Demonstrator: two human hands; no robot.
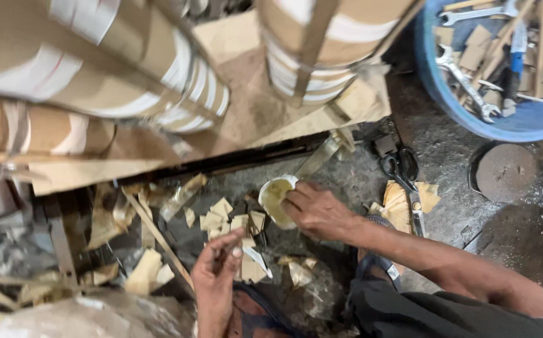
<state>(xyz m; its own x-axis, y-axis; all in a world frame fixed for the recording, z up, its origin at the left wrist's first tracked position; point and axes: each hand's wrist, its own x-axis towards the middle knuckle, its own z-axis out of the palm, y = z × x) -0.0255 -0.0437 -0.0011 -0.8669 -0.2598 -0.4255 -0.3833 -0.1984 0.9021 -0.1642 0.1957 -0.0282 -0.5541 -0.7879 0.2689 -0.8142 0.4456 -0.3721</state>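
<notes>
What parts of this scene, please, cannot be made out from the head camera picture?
- What the left hand pinches: too small and blurred; head view.
- The far side of the small cup: covered by the right hand, and its pale contents are unclear.
- The blue tub: cut off by the top and right edges.
- The scissors: blade tips blend into the paper scraps.
- The paper-wrapped rolls: cut off at the top and left, blurred.

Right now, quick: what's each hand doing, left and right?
Left hand: fingers pinched together near the cardboard scraps; whether it holds anything cannot be told.
Right hand: closed on the small white cup.
</notes>
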